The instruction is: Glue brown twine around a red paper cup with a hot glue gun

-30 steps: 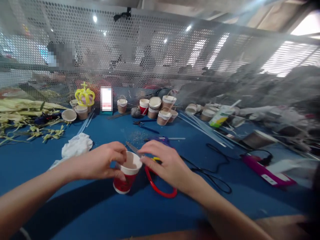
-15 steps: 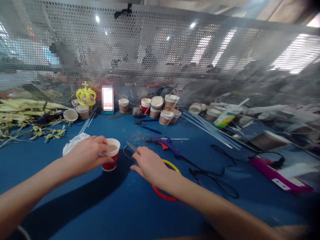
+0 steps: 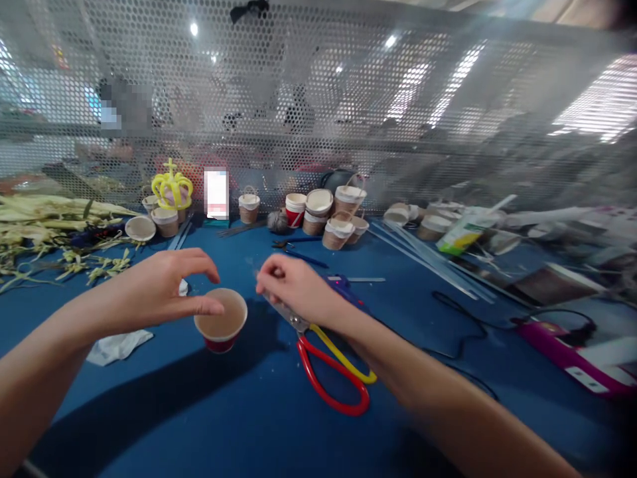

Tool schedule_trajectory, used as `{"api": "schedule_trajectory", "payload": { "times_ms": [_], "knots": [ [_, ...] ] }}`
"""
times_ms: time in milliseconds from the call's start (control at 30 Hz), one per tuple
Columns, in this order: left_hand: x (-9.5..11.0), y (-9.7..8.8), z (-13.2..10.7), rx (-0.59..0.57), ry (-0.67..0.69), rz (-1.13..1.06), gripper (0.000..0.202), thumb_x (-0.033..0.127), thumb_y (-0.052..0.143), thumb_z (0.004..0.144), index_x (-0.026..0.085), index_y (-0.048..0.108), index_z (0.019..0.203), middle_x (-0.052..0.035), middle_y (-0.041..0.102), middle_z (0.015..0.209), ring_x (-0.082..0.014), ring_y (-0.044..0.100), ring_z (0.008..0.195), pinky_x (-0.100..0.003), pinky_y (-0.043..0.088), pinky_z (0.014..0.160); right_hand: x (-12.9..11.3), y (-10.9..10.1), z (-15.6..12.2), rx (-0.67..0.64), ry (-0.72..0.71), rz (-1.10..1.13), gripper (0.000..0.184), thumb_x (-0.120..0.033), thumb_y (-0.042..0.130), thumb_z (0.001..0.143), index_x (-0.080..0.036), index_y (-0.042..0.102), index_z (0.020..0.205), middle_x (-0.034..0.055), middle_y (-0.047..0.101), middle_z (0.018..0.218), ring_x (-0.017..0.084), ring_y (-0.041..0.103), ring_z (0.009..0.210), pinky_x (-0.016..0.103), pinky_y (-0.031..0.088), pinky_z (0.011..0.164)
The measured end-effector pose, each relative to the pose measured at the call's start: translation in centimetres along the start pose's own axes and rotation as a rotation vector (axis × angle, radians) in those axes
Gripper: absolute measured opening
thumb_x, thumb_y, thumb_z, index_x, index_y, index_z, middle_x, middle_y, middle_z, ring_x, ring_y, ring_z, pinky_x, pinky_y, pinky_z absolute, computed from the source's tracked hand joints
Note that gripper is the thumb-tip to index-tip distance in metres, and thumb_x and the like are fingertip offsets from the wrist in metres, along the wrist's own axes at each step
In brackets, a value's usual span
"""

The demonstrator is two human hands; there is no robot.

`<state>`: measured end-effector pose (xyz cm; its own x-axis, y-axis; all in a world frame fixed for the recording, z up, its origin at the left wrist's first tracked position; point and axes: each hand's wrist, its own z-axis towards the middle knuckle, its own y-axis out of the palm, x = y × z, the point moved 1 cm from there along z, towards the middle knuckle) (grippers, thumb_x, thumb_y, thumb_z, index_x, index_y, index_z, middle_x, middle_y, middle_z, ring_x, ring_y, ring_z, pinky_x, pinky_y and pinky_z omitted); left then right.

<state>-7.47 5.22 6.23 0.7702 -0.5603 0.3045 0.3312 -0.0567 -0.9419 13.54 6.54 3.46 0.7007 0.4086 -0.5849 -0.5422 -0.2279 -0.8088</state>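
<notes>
My left hand [image 3: 174, 289] is open, thumb and fingers apart, its thumb over the mouth of a red paper cup [image 3: 221, 344] with a white rim. The cup's brown inside faces up towards me. Fingers curled into a pinch, my right hand [image 3: 293, 282] is above the blades of a pair of scissors [image 3: 332, 403] with red and yellow handles. What the pinch holds, if anything, I cannot make out. Behind that hand a blue glue gun [image 3: 343, 287] is partly hidden. Crumpled white tissue [image 3: 119, 346] lies beneath my left wrist.
On the blue table [image 3: 209, 411], several small paper-cup baskets [image 3: 338, 232] line the back beside a ball of grey twine [image 3: 277, 222]. A yellow crown [image 3: 172, 189] stands left, near pale dried husks [image 3: 54, 212]. Clear glue sticks [image 3: 423, 255] and a magenta power strip [image 3: 572, 355] lie right.
My left hand has let go of the cup's rim and opened; the cup's mouth now shows more. My right hand has curled into a pinch and risen slightly, uncovering more of the scissors.
</notes>
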Motion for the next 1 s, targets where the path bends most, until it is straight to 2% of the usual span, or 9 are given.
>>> {"api": "schedule_trajectory", "payload": {
  "times_ms": [100,200,267,400,533,633,700,800,1000],
  "knots": [
    [0.2,0.6,-0.1,-0.05,-0.005,-0.026,0.045,0.055,0.055,0.068,0.024,0.06,0.1,-0.005,0.059,0.101,-0.0223,0.059,0.08,-0.028,0.043,0.068,-0.8,-1.9,1.0,0.177,-0.011,0.328,0.009,-0.019,0.042,0.083,-0.017,0.043,0.074,0.0026,0.062,0.072,0.007,0.055,0.053,0.018,0.046,0.048],
    [0.5,1.2,0.0,-0.137,-0.012,-0.045,0.054,0.054,0.057,0.066,0.024,0.055,0.11,-0.0065,0.058,0.103,-0.0218,0.06,0.077,-0.026,0.042,0.064,-1.1,-1.5,2.4,0.256,-0.055,0.185,0.008,-0.02,0.04,0.084,-0.016,0.046,0.082,0.0039,0.064,0.076,0.009,0.059,0.06,0.021,0.048,0.055],
    [0.7,1.4,0.2,-0.174,-0.025,-0.034,0.054,0.053,0.056,0.067,0.023,0.053,0.111,-0.0067,0.058,0.102,-0.0215,0.06,0.077,-0.026,0.041,0.063,-0.9,-0.1,3.4,0.182,-0.044,-0.118,0.017,-0.018,0.036,0.085,-0.014,0.049,0.095,0.0076,0.065,0.086,0.013,0.062,0.074,0.024,0.047,0.066],
    [0.6,1.4,0.5,-0.219,-0.041,0.011,0.048,0.051,0.053,0.07,0.023,0.054,0.109,-0.006,0.059,0.098,-0.0221,0.059,0.079,-0.025,0.041,0.062,-0.8,1.3,4.3,-0.027,-0.02,-0.315,0.018,-0.013,0.053,0.074,-0.011,0.061,0.09,0.014,0.067,0.094,0.022,0.061,0.09,0.028,0.045,0.073],
    [0.2,0.6,1.3,-0.26,-0.056,0.057,0.047,0.052,0.048,0.073,0.022,0.053,0.109,-0.0079,0.06,0.105,-0.0232,0.059,0.085,-0.027,0.041,0.066,-1.6,-2.0,4.4,-0.123,0.005,-0.41,0.019,-0.018,0.047,0.079,-0.014,0.065,0.085,0.0079,0.069,0.084,0.018,0.064,0.078,0.023,0.045,0.065],
    [-0.4,0.2,2.9,-0.282,-0.062,0.059,0.051,0.054,0.045,0.074,0.02,0.053,0.11,-0.0092,0.062,0.106,-0.0235,0.058,0.089,-0.027,0.042,0.068,-1.6,-5.7,6.1,-0.079,0.062,-0.506,0.024,-0.017,0.041,0.084,-0.013,0.064,0.088,0.0061,0.069,0.077,0.015,0.063,0.073,0.022,0.044,0.066],
    [-1.0,0.2,4.4,-0.306,-0.058,0.072,0.043,0.048,0.044,0.076,0.018,0.058,0.104,-0.0089,0.065,0.098,-0.0219,0.06,0.084,-0.026,0.042,0.066,-0.7,-7.4,8.2,-0.013,0.124,-0.592,0.024,-0.02,0.04,0.086,-0.012,0.062,0.092,0.0087,0.067,0.085,0.017,0.062,0.08,0.026,0.044,0.072],
    [-2.4,1.2,6.6,-0.406,-0.048,0.062,0.033,0.038,0.046,0.075,0.016,0.063,0.094,-0.0083,0.068,0.089,-0.0191,0.061,0.075,-0.025,0.042,0.063,1.9,-8.2,11.9,0.052,0.208,-0.7,0.026,-0.03,0.048,0.085,-0.014,0.054,0.105,0.0073,0.057,0.106,0.018,0.056,0.091,0.038,0.046,0.078],
    [-4.5,5.0,8.6,-0.563,-0.061,0.043,0.027,0.027,0.063,0.058,0.016,0.067,0.081,-0.0071,0.071,0.079,-0.0186,0.061,0.065,-0.022,0.041,0.05,7.9,-5.7,16.2,0.067,0.274,-0.787,0.031,-0.029,0.05,0.084,-0.016,0.05,0.112,0.0077,0.053,0.111,0.019,0.055,0.093,0.039,0.047,0.077]
  ]
}}
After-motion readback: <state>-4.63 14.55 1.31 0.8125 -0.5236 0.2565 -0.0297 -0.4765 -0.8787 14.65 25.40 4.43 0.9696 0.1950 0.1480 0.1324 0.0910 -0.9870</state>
